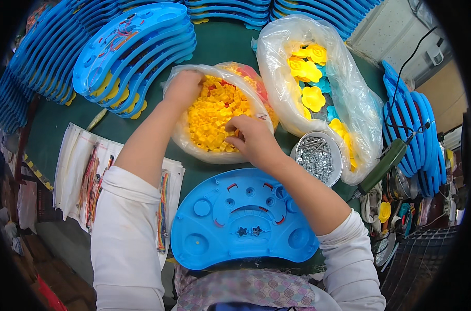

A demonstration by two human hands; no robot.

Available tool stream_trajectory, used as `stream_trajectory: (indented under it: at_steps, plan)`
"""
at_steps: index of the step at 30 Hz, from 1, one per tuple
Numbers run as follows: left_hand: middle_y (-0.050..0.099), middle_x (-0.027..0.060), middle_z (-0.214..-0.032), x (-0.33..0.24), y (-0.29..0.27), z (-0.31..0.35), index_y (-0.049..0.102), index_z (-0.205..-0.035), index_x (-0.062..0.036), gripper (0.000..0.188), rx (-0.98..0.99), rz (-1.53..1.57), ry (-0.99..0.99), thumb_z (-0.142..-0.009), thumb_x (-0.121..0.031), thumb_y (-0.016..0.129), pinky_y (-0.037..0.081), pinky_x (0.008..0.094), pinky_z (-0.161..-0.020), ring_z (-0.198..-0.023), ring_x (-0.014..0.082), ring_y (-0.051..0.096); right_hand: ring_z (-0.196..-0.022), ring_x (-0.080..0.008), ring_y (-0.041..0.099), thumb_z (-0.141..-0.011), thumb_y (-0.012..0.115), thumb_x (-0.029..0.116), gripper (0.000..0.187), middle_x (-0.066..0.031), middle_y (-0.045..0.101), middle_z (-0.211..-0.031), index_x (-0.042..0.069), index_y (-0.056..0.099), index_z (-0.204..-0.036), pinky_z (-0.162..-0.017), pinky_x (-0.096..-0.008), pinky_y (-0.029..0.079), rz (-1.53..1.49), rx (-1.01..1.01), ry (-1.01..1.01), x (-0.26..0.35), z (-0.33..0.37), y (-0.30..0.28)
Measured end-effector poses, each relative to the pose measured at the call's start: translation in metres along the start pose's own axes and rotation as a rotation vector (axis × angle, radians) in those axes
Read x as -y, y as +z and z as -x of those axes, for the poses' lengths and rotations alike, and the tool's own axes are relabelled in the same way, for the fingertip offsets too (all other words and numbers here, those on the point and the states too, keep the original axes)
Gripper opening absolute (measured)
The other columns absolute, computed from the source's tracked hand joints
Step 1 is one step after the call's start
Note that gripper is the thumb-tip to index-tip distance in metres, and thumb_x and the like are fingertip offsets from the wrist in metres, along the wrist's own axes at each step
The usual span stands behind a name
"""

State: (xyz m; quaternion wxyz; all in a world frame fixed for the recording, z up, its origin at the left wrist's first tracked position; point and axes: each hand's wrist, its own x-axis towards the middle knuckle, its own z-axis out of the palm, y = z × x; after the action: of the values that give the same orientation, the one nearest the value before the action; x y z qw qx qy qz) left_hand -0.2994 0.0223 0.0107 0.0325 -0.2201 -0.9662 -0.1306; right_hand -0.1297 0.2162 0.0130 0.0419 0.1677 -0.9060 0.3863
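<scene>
While both hands dig in the bag of small yellow pieces [215, 116], I judge it's the picking step. Right hand [251, 137] pinches one piece; left hand [183, 85] is buried, grip can't tell. Blue tray [243, 223] lies near me on the worktop, long axis left-right, curved edge away. Next: carry piece to a tray slot.

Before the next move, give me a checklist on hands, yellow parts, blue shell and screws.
1. Left hand at the rim of the bag of yellow parts: ok.
2. Right hand in the yellow parts, fingers curled down: ok; whether it has pinched a piece: cannot tell.
3. Blue shell lies flat in front of the person, open side up: ok.
4. Screws in their round tub, beside the right wrist: ok.
5. Screwdriver lying at the right, untouched: ok.
6. Shell's sockets already filled: cannot tell.
</scene>
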Motion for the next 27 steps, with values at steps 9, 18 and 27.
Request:
stream_trajectory:
  at_steps: [9, 18, 27]
  plan:
    - [0.066, 0.0127, -0.128, -0.012, 0.004, 0.021, 0.074, -0.116, -0.0079, 0.027, -0.081, -0.188, -0.012, -0.091, -0.010, 0.066, 0.044, 0.0431, -0.110, -0.127, 0.0316, 0.055, -0.084, -0.0157, 0.066, -0.087, 0.078, 0.008, 0.023, -0.0084, 0.070, -0.096, 0.001, 0.067, -0.106, -0.081, -0.0292, 0.054, -0.305, -0.037, 0.142, 0.038, 0.028, -0.025]
    - [0.074, 0.0133, -0.096, -0.027, -0.016, 0.062, 0.070, -0.102, 0.0004, 0.016, -0.378, 0.655, -0.045, -0.089, -0.009, 0.073, 0.056, 0.0346, -0.077, -0.085, 0.0232, 0.072, -0.097, -0.0125, 0.067, -0.091, 0.076, 0.005, 0.025, -0.0051, 0.069, -0.105, 0.001, 0.066, -0.112, -0.088, -0.0273, 0.055, -0.622, 0.064, 0.341, 0.045, 0.109, -0.041]
    - [0.064, 0.0077, -0.089, -0.122, -0.027, 0.264, 0.067, -0.091, -0.0071, 0.015, 0.234, 0.760, 0.304, -0.082, -0.007, 0.078, 0.054, 0.0362, -0.074, -0.084, 0.0256, 0.067, -0.086, -0.0277, 0.061, -0.078, 0.082, 0.015, 0.022, -0.0043, 0.064, -0.096, 0.013, 0.072, -0.098, -0.073, -0.0382, 0.052, 0.038, 0.117, 0.037, 0.049, 0.188, -0.015]
